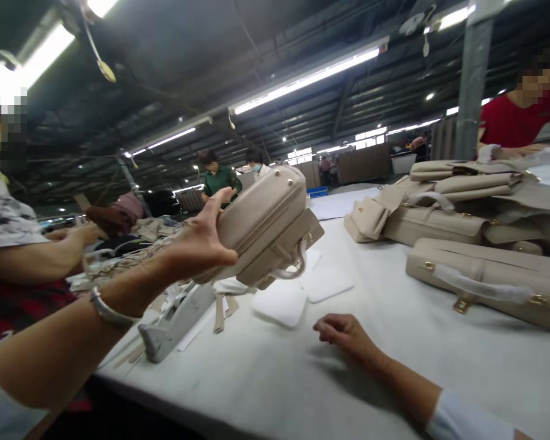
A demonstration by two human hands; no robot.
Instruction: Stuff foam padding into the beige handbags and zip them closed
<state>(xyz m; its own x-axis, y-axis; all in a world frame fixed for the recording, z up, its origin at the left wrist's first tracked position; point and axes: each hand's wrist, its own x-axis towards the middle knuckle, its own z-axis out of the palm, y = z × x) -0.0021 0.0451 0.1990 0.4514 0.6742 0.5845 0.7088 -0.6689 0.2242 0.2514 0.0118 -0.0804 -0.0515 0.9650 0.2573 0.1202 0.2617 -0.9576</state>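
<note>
Within my wide-spread left hand [200,241] I hold a bag [266,217] tilted aloft (right hand [346,333] half-curled, seemingly empty); lowering it would need steadiness.

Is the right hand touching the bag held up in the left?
Apart. The head view shows flat white pieces in the gap between the right hand and the raised bag.

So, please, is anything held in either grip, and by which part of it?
The left grip holds a beige bag by its near end; the right grip appears to hold nothing.
</note>
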